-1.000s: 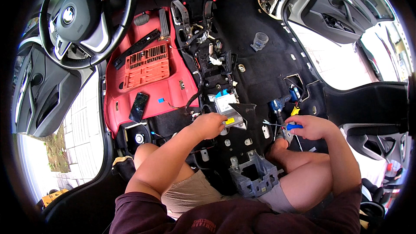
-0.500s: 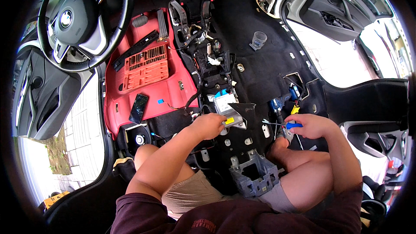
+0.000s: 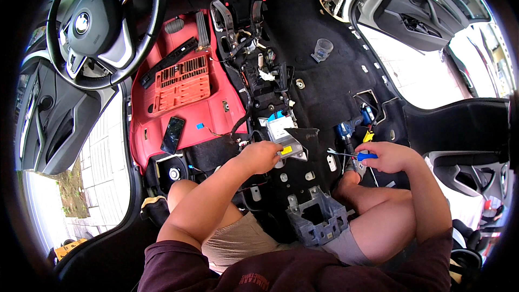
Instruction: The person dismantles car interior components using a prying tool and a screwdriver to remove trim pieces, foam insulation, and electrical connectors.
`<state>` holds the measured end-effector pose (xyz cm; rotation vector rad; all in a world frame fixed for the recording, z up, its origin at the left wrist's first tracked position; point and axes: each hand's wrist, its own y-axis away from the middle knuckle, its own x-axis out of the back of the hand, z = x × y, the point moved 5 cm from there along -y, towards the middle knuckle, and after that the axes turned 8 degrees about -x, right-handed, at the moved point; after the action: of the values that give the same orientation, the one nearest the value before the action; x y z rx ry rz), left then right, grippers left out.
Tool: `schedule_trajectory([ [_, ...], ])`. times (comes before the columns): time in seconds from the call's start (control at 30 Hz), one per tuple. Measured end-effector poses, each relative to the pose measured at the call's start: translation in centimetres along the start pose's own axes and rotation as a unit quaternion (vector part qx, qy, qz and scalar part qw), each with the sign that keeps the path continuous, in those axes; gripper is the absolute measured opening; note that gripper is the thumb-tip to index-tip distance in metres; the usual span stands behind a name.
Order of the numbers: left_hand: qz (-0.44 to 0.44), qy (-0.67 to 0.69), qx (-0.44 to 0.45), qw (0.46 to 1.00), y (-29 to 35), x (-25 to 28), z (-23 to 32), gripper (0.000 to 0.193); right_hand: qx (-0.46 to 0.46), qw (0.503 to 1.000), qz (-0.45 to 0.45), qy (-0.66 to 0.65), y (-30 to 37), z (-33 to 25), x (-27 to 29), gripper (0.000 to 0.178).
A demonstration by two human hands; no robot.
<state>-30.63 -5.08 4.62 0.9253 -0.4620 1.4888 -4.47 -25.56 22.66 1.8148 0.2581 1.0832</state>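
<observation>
My left hand [image 3: 260,157] is closed at the near left corner of a silver metal control module [image 3: 283,139] with white and yellow labels; its fingertips are partly hidden. A blue connector [image 3: 277,115] sits at the module's far end. In my right hand [image 3: 390,157] is a blue-handled trim clip remover [image 3: 366,157], its thin shaft and forked tip pointing left, apart from the module. Just beyond that hand a blue cordless drill [image 3: 346,131] lies on the black carpet. A grey cast metal bracket [image 3: 318,217] rests between my legs.
The stripped centre console [image 3: 262,73] shows loose wiring. On the red floor [image 3: 219,124] at left lie an orange bit case [image 3: 183,89] and a phone [image 3: 173,135]. A clear cup [image 3: 323,48] stands on the right carpet. The steering wheel [image 3: 111,27] hangs at upper left.
</observation>
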Motion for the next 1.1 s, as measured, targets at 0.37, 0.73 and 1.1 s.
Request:
schedule_trajectory([
  [0.37, -0.006, -0.002, 0.004, 1.0, -0.1, -0.1, -0.2, 0.04, 0.02, 1.0, 0.003, -0.02, -0.5, 0.3, -0.4, 0.051],
  [0.73, -0.008, 0.002, 0.007, 1.0, -0.1, 0.0, -0.1, 0.038, -0.004, 1.0, -0.006, -0.013, -0.3, -0.2, -0.2, 0.051],
  [1.1, -0.001, 0.004, -0.002, 1.0, -0.1, 0.0, -0.2, 0.038, 0.0, 1.0, -0.009, -0.003, -0.4, -0.4, -0.2, 0.051],
])
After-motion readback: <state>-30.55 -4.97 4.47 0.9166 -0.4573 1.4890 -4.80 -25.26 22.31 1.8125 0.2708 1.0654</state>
